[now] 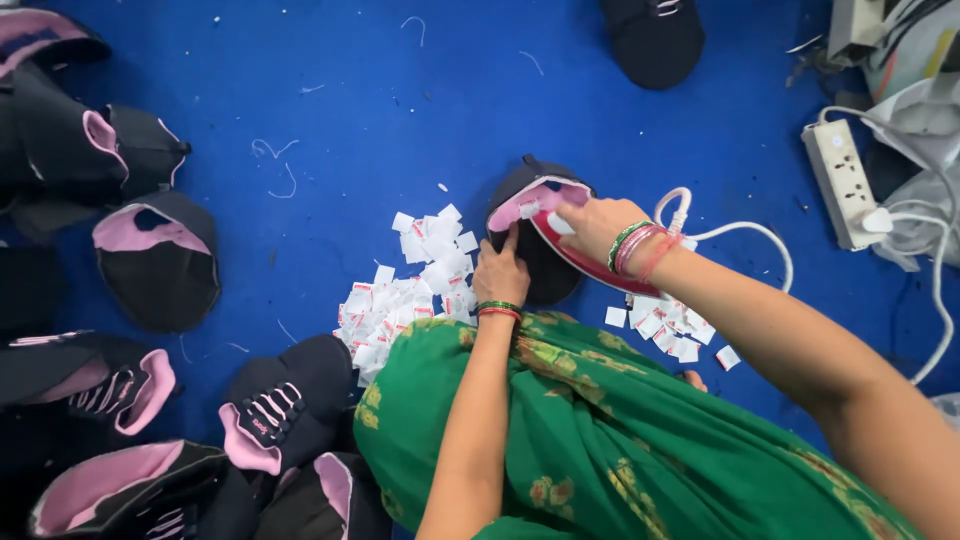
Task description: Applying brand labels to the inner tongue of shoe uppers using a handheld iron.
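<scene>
Bright, even, diffuse overhead light. Saturated colour on blue floor [400,90], no hot glare. Soft, short shadows only: under left hand [500,272], under right hand [595,225], along edges of black shoe uppers [160,260]. White paper tags [420,270] near clipping, detail mostly lost. Sharp focus centre frame; slight softness on near green cloth [620,440] and forearm at bottom right. Mild wide-angle stretch toward corners. No visible motion blur.
</scene>
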